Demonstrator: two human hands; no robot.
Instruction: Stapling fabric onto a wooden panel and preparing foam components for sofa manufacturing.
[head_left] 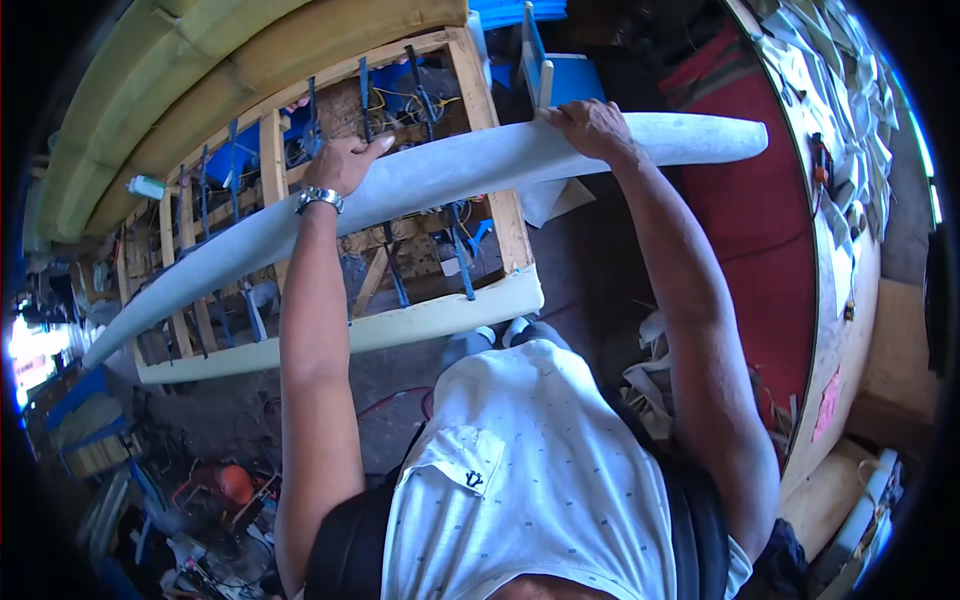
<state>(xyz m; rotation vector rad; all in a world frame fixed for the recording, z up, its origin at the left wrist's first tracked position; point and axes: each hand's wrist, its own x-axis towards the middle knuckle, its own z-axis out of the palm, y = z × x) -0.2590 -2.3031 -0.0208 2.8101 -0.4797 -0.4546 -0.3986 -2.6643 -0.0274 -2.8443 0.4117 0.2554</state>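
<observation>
A long pale grey-white roll [460, 160], perhaps rolled sheet material, spans the view from lower left to upper right. It tapers toward its left end. My left hand [345, 166], with a metal watch on the wrist, grips it left of the middle, thumb along the top and fingertips hidden behind the far side. Further right, my right hand [590, 129] is closed over its upper edge. Beneath the roll is a wooden frame [484, 95] like a sofa's, crossed by dark blue webbing straps [233, 160]. Cream foam [340, 335] covers the frame's near rail.
Thick yellowish foam padding [240, 65] lines the far side of the frame. At right stand a red surface [745, 240] and a board edge beside piled pale scraps [850, 90]. Tools and clutter [220, 520] lie on the floor at lower left.
</observation>
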